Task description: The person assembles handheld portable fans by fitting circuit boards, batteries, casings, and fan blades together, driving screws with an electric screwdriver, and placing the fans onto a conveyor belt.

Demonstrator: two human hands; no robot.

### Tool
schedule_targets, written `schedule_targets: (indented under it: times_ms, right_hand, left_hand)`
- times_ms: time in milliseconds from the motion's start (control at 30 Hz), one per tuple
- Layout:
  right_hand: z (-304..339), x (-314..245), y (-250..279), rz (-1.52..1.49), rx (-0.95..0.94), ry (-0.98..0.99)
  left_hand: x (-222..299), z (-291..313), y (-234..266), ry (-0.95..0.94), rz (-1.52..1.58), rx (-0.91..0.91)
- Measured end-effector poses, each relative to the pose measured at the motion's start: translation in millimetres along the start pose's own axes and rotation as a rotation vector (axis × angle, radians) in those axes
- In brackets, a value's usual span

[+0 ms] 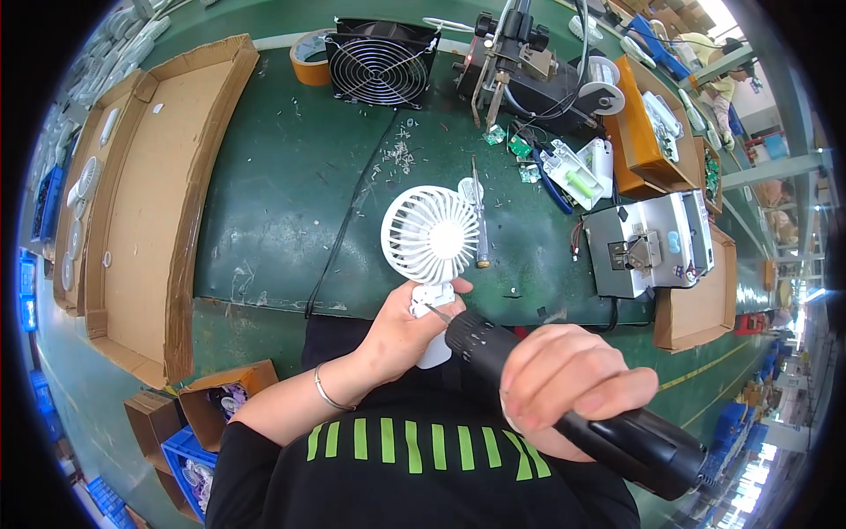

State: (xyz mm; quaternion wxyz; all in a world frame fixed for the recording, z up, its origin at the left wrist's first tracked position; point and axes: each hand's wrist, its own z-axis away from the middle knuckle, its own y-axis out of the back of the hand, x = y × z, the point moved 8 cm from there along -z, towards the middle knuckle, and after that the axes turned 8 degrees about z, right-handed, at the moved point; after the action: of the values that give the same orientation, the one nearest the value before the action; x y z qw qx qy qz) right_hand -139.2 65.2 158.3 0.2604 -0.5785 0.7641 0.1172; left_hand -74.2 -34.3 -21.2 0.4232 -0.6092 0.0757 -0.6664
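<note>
- The white handheld fan (430,236) is at the front edge of the green table (273,203), its round head over the tabletop.
- The left hand (397,331) has its fingers closed around the fan below the head.
- The right hand (568,379) has its fingers wrapped around a black power screwdriver (480,344); its bit points at the fan's neck, though I cannot tell whether it touches.
- To the right, an orange-brown box (641,163) holds white parts.
- To the left, a large cardboard tray (150,212) has small pale pieces in it; a white fan and other white parts lie along its outer side.
- Lower left, a small carton (198,410) holds purplish items, and a blue crate (179,450) holds pale pieces.
- Scattered screws (401,157), a slim screwdriver (481,220) and a black grilled fan (379,69) are on the tabletop.
- Beyond, a person (723,84) is in the room at upper right.
- The white handheld fan has curved slats around a bright centre; the hand partly covers its handle.
</note>
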Motion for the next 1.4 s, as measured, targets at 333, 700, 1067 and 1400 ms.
schedule_targets:
  times_ms: [333, 700, 1067, 1400]
  right_hand:
    - [0, 17, -1, -0.050, 0.038, -0.026]
    - [6, 17, 2, -0.035, 0.094, -0.017]
    - [47, -16, 34, 0.311, 0.492, -0.061]
    - [105, -50, 93, 0.691, 0.631, -0.366]
  left_hand:
    - [5, -2, -1, -0.072, -0.098, -0.012]
    - [2, -4, -5, -0.051, -0.112, -0.051]
    - [-13, 41, 22, 0.040, 0.269, 0.084]
    - [88, -35, 129, 0.095, -0.185, 0.317]
